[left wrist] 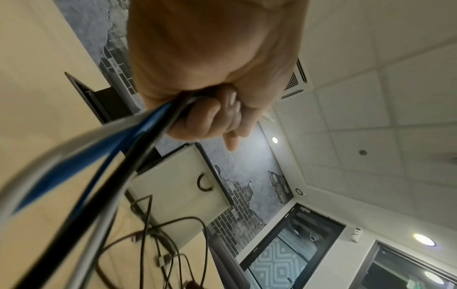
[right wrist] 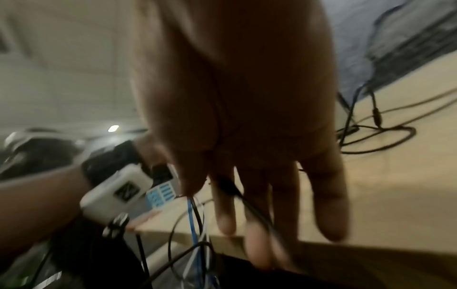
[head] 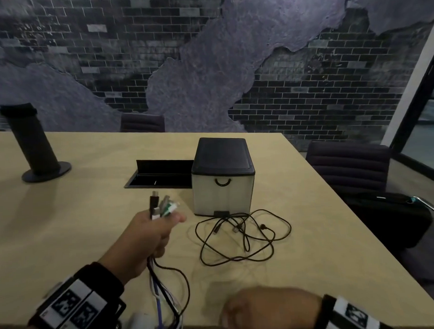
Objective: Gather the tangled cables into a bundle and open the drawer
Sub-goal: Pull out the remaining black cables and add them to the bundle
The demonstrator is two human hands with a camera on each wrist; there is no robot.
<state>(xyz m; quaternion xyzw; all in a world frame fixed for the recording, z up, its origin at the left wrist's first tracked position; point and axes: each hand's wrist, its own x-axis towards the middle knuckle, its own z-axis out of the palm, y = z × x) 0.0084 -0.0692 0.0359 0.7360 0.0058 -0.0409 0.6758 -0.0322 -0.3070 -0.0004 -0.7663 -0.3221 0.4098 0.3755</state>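
My left hand (head: 161, 230) grips a bundle of cables (head: 166, 286); black, white and green plugs (head: 161, 207) stick up out of the fist, and the black, blue and white leads hang over the table's near edge. The left wrist view shows the fingers (left wrist: 210, 117) curled round these cables (left wrist: 148, 133). A loose tangle of black cables (head: 243, 234) lies in front of the grey drawer box (head: 223, 196), whose drawer is closed, its black handle (head: 222, 182) untouched. My right hand (head: 253, 310) hovers at the near edge, fingers (right wrist: 321, 205) straight; a thin black cable (right wrist: 237, 193) crosses them.
An open black cable hatch (head: 159, 176) is sunk into the table (head: 65, 231) left of the box. A black cylindrical post (head: 35, 146) stands at far left. Dark chairs (head: 346, 164) line the right side, and a black bag (head: 390, 217) sits on one.
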